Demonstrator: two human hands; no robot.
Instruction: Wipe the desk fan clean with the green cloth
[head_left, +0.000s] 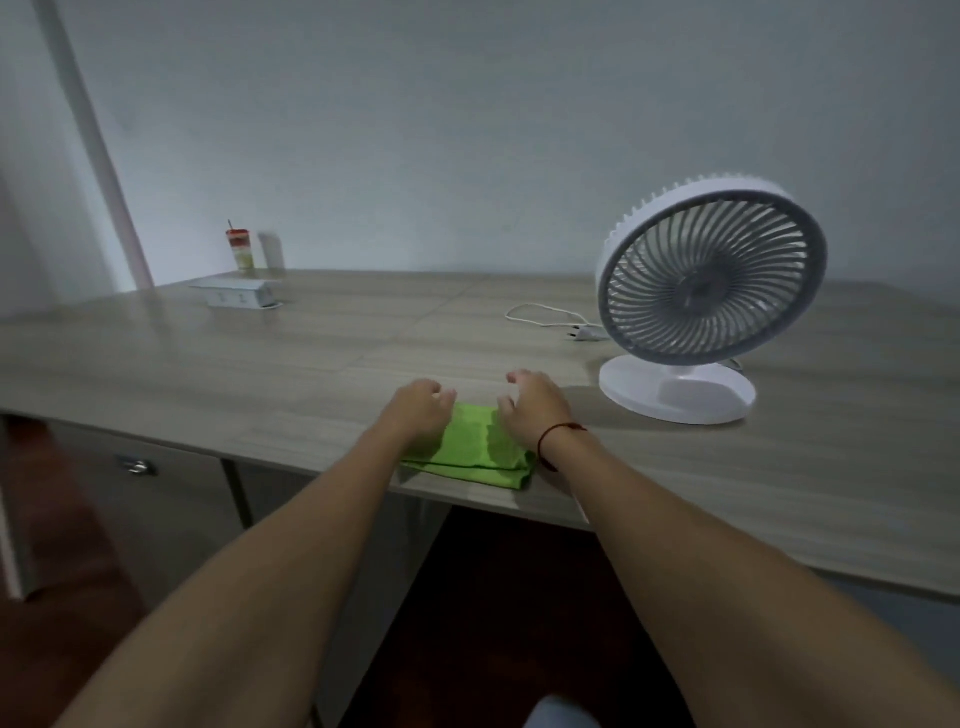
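A folded green cloth (475, 451) lies flat near the front edge of the wooden desk (260, 374). My left hand (420, 410) rests over the cloth's left end, fingers curled. My right hand (532, 405), with a red string on the wrist, hovers over the cloth's right end with fingers spread and bent. Neither hand visibly grips the cloth. The white desk fan (706, 275) with a grey grille stands upright on its round base (678, 392) to the right of my hands, about a hand's width away.
The fan's white cord and plug (584, 332) lie unplugged on the desk left of the fan. A white power socket box (236, 295) and a drink cup (240, 249) sit at the far left by the wall. Drawers (137, 467) are below the desk.
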